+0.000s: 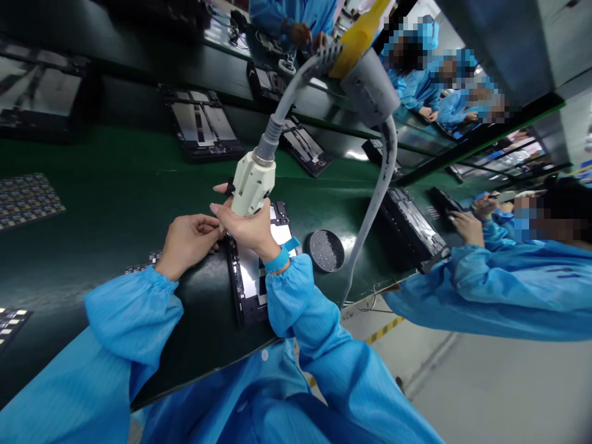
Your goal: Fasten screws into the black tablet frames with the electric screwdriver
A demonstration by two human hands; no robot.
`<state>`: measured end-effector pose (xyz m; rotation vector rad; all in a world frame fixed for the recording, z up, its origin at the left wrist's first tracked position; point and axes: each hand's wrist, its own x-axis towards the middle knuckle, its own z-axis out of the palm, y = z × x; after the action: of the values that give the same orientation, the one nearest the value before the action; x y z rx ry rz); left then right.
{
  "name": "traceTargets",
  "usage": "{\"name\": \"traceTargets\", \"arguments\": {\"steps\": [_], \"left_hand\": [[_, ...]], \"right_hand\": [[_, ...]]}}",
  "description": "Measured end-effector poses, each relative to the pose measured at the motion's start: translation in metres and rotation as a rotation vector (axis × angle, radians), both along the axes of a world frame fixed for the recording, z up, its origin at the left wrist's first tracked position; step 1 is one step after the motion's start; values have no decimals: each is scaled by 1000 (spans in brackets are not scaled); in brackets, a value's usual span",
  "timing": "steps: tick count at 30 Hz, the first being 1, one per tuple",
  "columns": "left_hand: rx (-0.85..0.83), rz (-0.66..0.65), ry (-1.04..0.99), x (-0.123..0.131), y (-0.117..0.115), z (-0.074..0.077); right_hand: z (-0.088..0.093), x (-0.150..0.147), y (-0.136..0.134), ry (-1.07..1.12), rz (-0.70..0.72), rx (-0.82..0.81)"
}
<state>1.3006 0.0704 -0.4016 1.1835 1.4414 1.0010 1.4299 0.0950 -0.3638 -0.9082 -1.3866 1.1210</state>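
Where the belt [115, 203] runs, 1 tablet [252, 290] lies under both hands. 1 driver [251, 184]: upright, right hand [250, 231] wrapped round it. Left hand [187, 240]: fingertips pinched beside the bit, contents hidden. 1 screw dish [326, 251] near. Step judged: seating a screw; next needs the bit plumb.

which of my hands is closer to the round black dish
Right. The right hand grips the screwdriver just left of the dish, over the tablet frame; the left hand sits farther left, beyond the right.
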Motion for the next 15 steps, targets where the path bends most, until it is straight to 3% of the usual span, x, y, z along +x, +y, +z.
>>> {"name": "traceTargets", "arguments": {"steps": [6,15], "left_hand": [[119,172,-26,-8,-3,16],[164,196,-34,-19,-24,38]], "right_hand": [[-3,3,-1,-74,19,89],[-7,4,1,-66,50,49]]}}
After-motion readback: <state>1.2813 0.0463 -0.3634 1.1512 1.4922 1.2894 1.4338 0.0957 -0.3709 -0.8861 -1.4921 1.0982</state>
